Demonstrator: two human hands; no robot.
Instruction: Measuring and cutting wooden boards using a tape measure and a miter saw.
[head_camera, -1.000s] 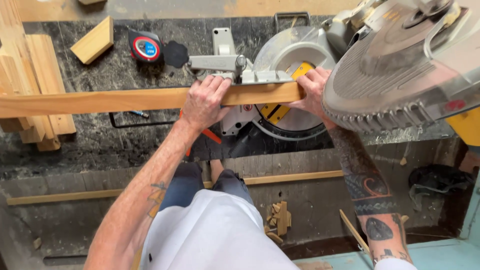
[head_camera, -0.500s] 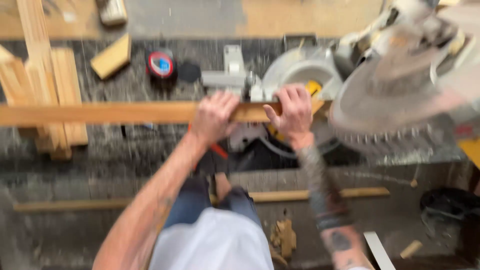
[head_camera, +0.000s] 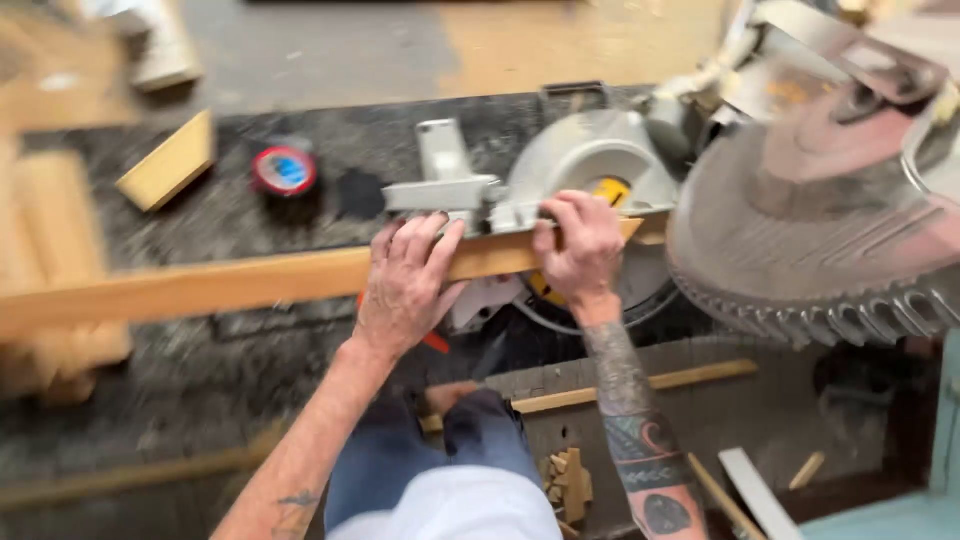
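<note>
A long wooden strip (head_camera: 240, 285) lies across the dark bench and onto the grey mitre saw base (head_camera: 590, 160). My left hand (head_camera: 405, 285) grips the strip just left of the saw's metal fence (head_camera: 445, 190). My right hand (head_camera: 580, 245) holds the strip's right end against the fence, close to the raised toothed saw blade (head_camera: 810, 250) at the right. The picture is blurred by motion.
A red and blue tape measure (head_camera: 283, 170) and a wooden offcut (head_camera: 170, 160) lie at the back of the bench. Stacked wooden pieces (head_camera: 60, 270) sit at the left. Wood scraps (head_camera: 565, 475) and thin battens (head_camera: 640, 385) lie on the floor near my legs.
My right hand has moved left along the strip, away from the blade, and now sits near the fence. The view has shifted and blurred; the strip has slid a little left.
</note>
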